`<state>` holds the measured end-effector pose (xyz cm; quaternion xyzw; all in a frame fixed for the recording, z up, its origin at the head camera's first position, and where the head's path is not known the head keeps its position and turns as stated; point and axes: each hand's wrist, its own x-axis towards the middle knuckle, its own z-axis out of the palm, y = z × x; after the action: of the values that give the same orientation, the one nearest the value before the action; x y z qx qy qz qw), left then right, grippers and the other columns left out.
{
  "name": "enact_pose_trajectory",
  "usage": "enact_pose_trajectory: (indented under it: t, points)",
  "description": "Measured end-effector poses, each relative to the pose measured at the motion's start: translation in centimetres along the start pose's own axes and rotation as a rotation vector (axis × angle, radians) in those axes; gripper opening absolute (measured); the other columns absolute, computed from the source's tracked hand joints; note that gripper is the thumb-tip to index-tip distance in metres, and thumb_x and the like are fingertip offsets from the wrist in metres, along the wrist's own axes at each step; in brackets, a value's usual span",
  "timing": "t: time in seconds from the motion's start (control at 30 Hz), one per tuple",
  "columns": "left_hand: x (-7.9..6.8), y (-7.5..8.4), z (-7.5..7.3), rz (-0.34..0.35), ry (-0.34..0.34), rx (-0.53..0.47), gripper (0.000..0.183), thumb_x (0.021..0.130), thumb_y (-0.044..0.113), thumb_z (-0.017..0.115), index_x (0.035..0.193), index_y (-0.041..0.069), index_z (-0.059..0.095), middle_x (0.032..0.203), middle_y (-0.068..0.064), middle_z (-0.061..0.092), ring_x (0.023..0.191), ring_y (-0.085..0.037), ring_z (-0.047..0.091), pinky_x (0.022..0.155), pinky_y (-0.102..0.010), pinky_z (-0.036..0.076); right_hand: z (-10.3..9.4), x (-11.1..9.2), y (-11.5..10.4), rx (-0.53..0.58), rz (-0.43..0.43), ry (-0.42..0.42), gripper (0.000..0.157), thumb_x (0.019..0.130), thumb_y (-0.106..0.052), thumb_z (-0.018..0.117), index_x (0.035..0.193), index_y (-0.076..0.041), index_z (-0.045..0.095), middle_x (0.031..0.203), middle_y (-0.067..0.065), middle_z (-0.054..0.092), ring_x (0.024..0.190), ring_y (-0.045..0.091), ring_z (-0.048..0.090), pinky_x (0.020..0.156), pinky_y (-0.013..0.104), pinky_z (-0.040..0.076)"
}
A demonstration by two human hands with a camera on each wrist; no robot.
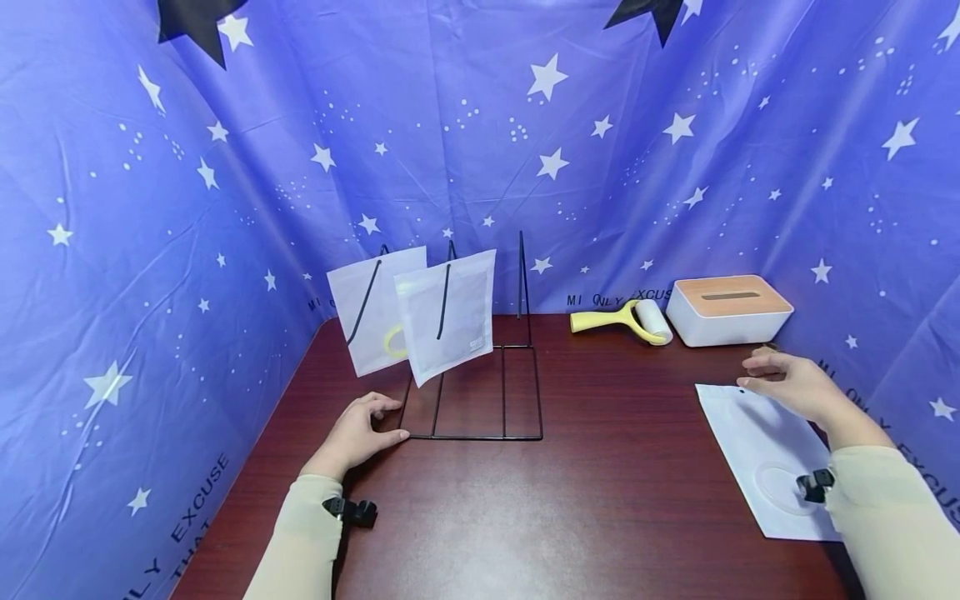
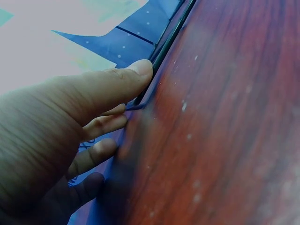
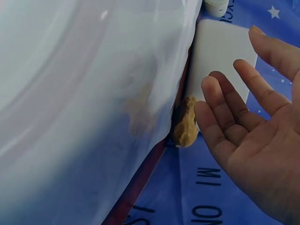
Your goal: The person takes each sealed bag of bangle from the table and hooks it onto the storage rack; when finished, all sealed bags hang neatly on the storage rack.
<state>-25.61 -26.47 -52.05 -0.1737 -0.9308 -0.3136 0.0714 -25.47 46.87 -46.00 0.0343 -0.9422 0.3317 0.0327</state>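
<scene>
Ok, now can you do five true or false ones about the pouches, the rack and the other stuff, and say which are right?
1. Two white pouches hang on the black wire rack. True.
2. The lint roller lies left of the tissue box. True.
3. The tissue box is all black. False: it is white with a wood-coloured top.
4. The left grip touches the wire rack. True.
5. Someone is holding up the lint roller. False: it lies on the table, and the right grip is near the third white pouch.
</scene>
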Motion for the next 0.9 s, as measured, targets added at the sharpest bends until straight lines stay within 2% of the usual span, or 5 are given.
enact_pose_trajectory:
  t: [0.07,0.17,0.27,0.33,0.9]
  points:
    - [0.0,0.0,0.0,0.004,-0.001,-0.006,0.051,0.079,0.029,0.094,0.124,0.012,0.077,0.114,0.003,0.07,0.098,-0.018,0.058,0.089,-0.042,0.048,-0.2,0.0,0.3,-0.025,0.012,-0.018,0.056,0.1,-0.029,0.075,0.135,0.012,0.06,0.13,0.031,0.063,0.094,-0.002,0.059,0.071,0.016,0.046]
    - [0.0,0.0,0.1,0.01,-0.003,-0.006,0.05,0.08,0.029,0.094,0.124,0.012,0.077,0.114,0.003,0.07,0.098,-0.017,0.059,0.089,-0.041,0.049,-0.5,0.1,0.8,-0.066,0.048,-0.033,0.06,0.1,-0.034,0.073,0.136,0.013,0.059,0.136,0.035,0.058,0.107,0.022,0.063,0.075,0.022,0.045]
    - [0.0,-0.1,0.1,0.016,-0.005,-0.009,0.049,0.08,0.028,0.094,0.123,0.012,0.077,0.114,0.003,0.07,0.097,-0.016,0.059,0.089,-0.041,0.048,-0.8,0.1,1.2,-0.079,0.08,-0.066,0.064,0.1,-0.036,0.072,0.136,0.014,0.057,0.136,0.038,0.056,0.119,0.047,0.054,0.081,0.033,0.045]
    - [0.1,-0.1,0.2,0.024,-0.004,-0.01,0.048,0.08,0.027,0.094,0.122,0.012,0.077,0.113,0.004,0.071,0.097,-0.016,0.059,0.088,-0.041,0.048,-0.9,0.2,1.5,-0.085,0.09,-0.088,0.065,0.1,-0.037,0.073,0.136,0.015,0.057,0.132,0.039,0.057,0.12,0.053,0.052,0.082,0.039,0.046]
    - [0.1,-0.3,0.4,0.049,0.005,-0.032,0.048,0.079,0.024,0.094,0.122,0.01,0.077,0.112,0.002,0.072,0.095,-0.017,0.059,0.087,-0.04,0.049,-1.3,0.5,3.2,-0.098,0.159,-0.173,0.077,0.096,-0.041,0.076,0.14,0.017,0.049,0.138,0.044,0.047,0.121,0.06,0.048,0.088,0.061,0.051]
